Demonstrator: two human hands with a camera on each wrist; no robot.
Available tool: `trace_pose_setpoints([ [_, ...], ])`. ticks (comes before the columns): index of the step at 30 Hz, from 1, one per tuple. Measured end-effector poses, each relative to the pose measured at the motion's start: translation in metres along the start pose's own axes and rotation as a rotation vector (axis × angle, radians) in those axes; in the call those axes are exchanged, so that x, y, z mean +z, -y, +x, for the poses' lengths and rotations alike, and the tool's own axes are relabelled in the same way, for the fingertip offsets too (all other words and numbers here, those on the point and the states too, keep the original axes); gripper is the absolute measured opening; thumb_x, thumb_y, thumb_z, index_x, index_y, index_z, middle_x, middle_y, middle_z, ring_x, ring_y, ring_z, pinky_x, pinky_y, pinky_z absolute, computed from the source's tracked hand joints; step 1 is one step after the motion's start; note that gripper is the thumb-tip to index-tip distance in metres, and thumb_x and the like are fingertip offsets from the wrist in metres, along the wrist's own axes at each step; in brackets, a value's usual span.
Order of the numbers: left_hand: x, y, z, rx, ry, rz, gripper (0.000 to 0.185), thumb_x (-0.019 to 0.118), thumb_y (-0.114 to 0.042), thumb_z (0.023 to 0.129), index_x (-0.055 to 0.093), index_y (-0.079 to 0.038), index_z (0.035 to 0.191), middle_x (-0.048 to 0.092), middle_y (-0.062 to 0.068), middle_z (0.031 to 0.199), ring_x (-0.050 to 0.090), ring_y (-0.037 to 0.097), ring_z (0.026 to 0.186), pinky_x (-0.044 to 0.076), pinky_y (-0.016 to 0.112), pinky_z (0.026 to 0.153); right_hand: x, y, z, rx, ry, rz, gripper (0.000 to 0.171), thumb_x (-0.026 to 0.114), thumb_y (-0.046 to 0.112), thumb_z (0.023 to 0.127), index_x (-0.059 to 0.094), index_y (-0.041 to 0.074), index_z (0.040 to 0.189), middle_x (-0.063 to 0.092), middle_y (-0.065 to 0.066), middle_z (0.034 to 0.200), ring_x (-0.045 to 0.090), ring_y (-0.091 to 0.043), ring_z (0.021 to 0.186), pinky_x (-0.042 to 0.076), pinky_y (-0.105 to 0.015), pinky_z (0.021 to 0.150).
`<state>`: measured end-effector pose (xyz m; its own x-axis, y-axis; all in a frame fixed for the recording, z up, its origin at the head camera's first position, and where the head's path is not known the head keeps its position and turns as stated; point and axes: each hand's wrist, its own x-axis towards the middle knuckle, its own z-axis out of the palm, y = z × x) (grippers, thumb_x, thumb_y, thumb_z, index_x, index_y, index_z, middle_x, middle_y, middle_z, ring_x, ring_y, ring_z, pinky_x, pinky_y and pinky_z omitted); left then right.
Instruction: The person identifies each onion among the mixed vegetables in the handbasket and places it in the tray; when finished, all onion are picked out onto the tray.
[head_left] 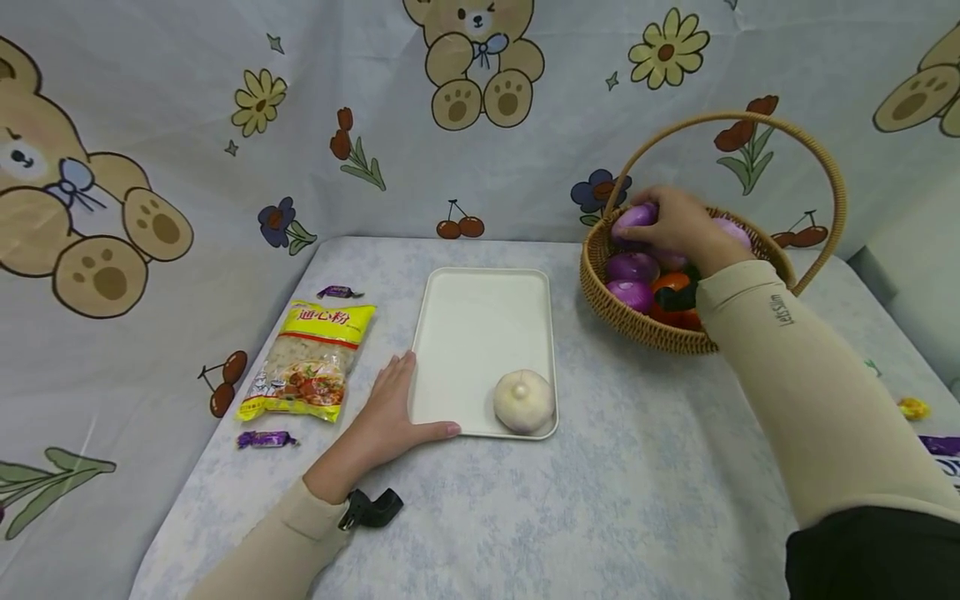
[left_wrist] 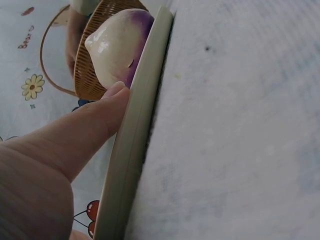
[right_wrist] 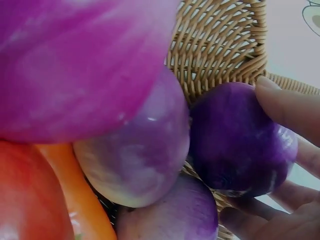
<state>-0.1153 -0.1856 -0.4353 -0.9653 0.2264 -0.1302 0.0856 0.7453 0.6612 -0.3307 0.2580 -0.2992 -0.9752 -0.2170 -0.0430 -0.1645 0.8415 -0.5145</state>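
A cream tray (head_left: 480, 325) lies mid-table with a round white bulb (head_left: 523, 400) in its near right corner. My left hand (head_left: 397, 404) lies flat on the cloth at the tray's near left corner, fingers straight along the left rim and thumb against the front rim. The left wrist view shows that thumb (left_wrist: 85, 130) touching the tray rim (left_wrist: 135, 140), with the bulb (left_wrist: 120, 45) beyond. My right hand (head_left: 671, 223) reaches into the wicker basket (head_left: 637, 323) and grips a purple onion (head_left: 636, 218). In the right wrist view its fingers (right_wrist: 290, 107) curl round the purple onion (right_wrist: 240, 140).
The basket holds more purple onions (head_left: 633, 268) and a red-orange vegetable (head_left: 670, 283). A yellow pasta bag (head_left: 311, 358) lies left of the tray, with wrapped candies (head_left: 339, 292) behind and in front of it. A yellow candy (head_left: 912, 407) sits far right. Patterned cloth walls the back and left.
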Motion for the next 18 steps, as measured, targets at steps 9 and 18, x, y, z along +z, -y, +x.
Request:
trace_pose_setpoints([
  [9, 0.0, 0.0, -0.001, -0.001, -0.002, 0.019, 0.143, 0.085, -0.072, 0.074, 0.006, 0.001, 0.167, 0.006, 0.02, 0.173, -0.003, 0.035, 0.159, 0.006, 0.058, 0.124, -0.005, 0.007, -0.011, 0.035, -0.016, 0.017, 0.08, 0.072, 0.047, 0.1, 0.042, 0.0, 0.158, 0.046, -0.032, 0.149, 0.044, -0.049, 0.132, 0.035, -0.065, 0.113],
  [18, 0.0, -0.004, -0.002, -0.018, 0.011, 0.02, 0.142, 0.085, -0.071, 0.074, 0.006, 0.0, 0.168, 0.005, 0.019, 0.173, -0.004, 0.035, 0.159, 0.006, 0.059, 0.124, -0.012, 0.039, -0.053, -0.073, -0.039, 0.014, 0.077, 0.074, 0.048, 0.098, 0.046, 0.007, 0.156, 0.05, -0.027, 0.147, 0.05, -0.046, 0.128, 0.044, -0.066, 0.105],
])
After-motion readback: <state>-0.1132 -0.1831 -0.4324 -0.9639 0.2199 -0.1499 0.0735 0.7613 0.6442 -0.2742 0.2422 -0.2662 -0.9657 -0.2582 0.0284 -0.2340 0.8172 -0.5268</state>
